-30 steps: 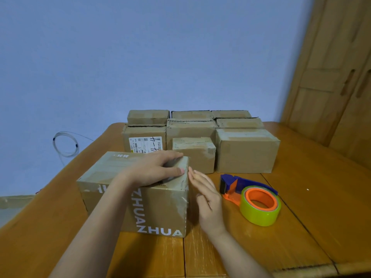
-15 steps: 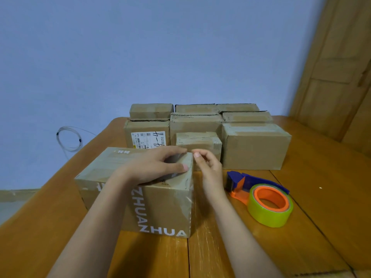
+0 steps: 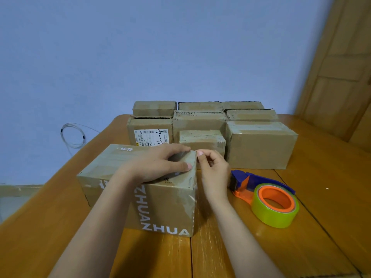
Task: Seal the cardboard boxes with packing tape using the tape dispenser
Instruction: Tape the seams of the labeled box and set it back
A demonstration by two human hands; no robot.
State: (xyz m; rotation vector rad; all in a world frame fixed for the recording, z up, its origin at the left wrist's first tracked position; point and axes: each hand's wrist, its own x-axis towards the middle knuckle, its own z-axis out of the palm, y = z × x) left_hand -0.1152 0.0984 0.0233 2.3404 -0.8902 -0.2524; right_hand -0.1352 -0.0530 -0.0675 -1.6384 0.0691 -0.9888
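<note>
A cardboard box (image 3: 160,207) printed "ZHUAN ZHUA" stands on the table in front of me, with clear packing tape on its top and right corner. My left hand (image 3: 154,167) lies flat on the box top, and its spread fingers and thumb press the tape near the right edge. My right hand (image 3: 212,169) is at the top right edge of the box, fingers curled, fingertips pinched together on the tape there. The tape dispenser (image 3: 267,197), blue and orange with a yellow-green roll, lies on the table to the right of my right hand, with nothing touching it.
Several more cardboard boxes (image 3: 259,145) stand stacked at the back of the wooden table (image 3: 321,197), some with open top flaps. A coiled white cable (image 3: 72,135) hangs on the blue wall to the left. A wooden door (image 3: 341,77) is at the right.
My right hand has risen from lying flat against the box's right side to its top right edge and curled its fingers. My left hand has stayed on the box top.
</note>
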